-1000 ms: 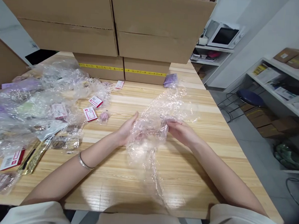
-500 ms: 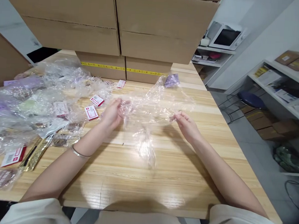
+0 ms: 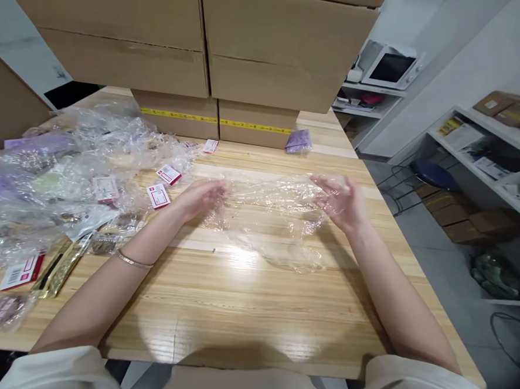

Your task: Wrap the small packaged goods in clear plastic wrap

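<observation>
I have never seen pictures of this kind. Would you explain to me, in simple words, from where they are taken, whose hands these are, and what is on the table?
There is no machine here. You see a person's two bare hands, viewed by one camera worn on that person's head, looking forward and down.

Between the left hand and the right hand stretches some crumpled clear plastic. The right hand's fingers are spread; how firmly either hand grips is hard to tell.

On the wooden table, to the left, lies a heap of plastic-wrapped things, with red-and-white cards and a gold-coloured packet. At the back stand cardboard boxes, with a purple packet near them.
</observation>
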Demonstrator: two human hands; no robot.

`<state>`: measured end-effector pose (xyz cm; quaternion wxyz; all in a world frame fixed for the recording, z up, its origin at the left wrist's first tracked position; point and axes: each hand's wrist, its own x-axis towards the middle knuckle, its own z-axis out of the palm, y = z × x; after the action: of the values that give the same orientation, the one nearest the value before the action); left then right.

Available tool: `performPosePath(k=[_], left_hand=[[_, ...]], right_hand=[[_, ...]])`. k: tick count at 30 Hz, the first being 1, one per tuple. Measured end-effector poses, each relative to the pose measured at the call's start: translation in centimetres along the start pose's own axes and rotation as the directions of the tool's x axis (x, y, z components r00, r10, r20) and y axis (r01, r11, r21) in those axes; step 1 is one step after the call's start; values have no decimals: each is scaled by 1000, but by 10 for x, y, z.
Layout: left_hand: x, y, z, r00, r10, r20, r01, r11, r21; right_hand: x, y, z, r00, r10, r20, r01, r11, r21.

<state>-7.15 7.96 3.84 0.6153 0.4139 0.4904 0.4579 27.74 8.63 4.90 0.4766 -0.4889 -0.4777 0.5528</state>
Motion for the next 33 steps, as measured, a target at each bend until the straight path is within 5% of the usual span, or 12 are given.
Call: performPosePath(k=[3,6,10,14,19,22,25,27,29,33], left_hand=[[-17,9,6,998,0,64,-5,997,72],[-45,26,9,987,100,124,-106,993,45],[-78,26,7,993,103,61,-102,995,-18],[-86,-8,0,997,-81,5,81,995,50],[-81,-37,-17,990,-140,-26,141,949,280],[-79,-33,-23,991,-69,-118,129,755,642],[-80,-21,-17,984,113,-135,91,332,939],[-80,-11,-11,986,122,-118,101,133,986],[-77,-2,-9,979,153,-135,131,41,991],[-58,6,-28,862,414,-293,346,-58,936]], right_hand=[[-8,-13,9,999,32,41,-28,993,-114],[-16,-38,11,991,-70,114,79,994,-81],[-3,-64,3,980,-117,162,121,993,-11],[34,-44,-5,985,127,120,-92,961,-259],[44,-7,-8,949,313,-25,-258,732,-630],[25,-2,2,990,3,-138,-118,534,-837],[-2,6,29,972,-231,42,109,287,-952],[-18,21,50,965,-166,203,245,288,-926],[-31,41,67,941,-72,332,336,338,-879],[-41,73,82,916,24,401,385,240,-891]])
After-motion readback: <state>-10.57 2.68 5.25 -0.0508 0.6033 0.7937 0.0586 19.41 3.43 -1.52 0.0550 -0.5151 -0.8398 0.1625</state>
